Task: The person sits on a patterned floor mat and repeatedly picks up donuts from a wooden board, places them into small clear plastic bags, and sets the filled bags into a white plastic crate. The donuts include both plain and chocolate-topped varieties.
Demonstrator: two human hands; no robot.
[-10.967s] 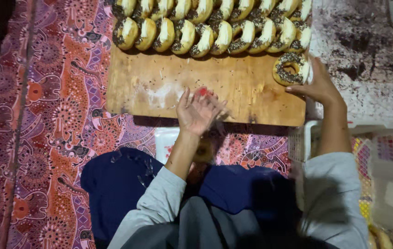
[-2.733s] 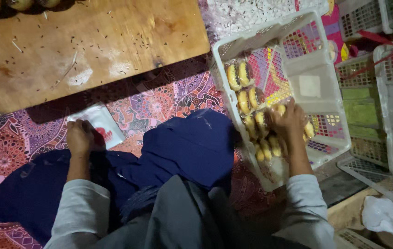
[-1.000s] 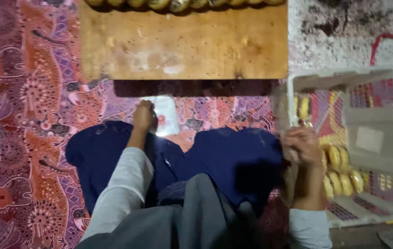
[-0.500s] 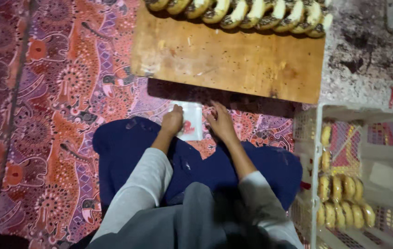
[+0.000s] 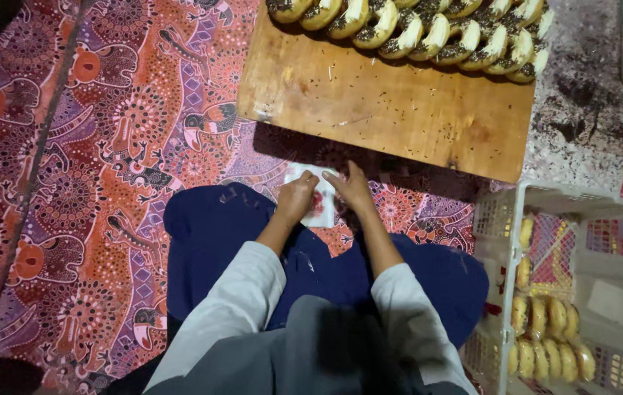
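Both hands down on a small white packet w/ a red patch (image 5: pixel 316 203), lying on the patterned mat (image 5: pixel 92 168) just below the wooden board (image 5: pixel 392 110). Left hand (image 5: pixel 297 199) curled on its left edge, right hand (image 5: pixel 353 189) fingers spread over the right side. Filled buns (image 5: pixel 414 29) line the board's far edge; white crate (image 5: pixel 582 292) w/ more buns on the right.

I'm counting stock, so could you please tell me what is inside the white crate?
The crate holds rows of pale buns along its left side and bottom, plus a white paper. Its lower right runs out of frame.
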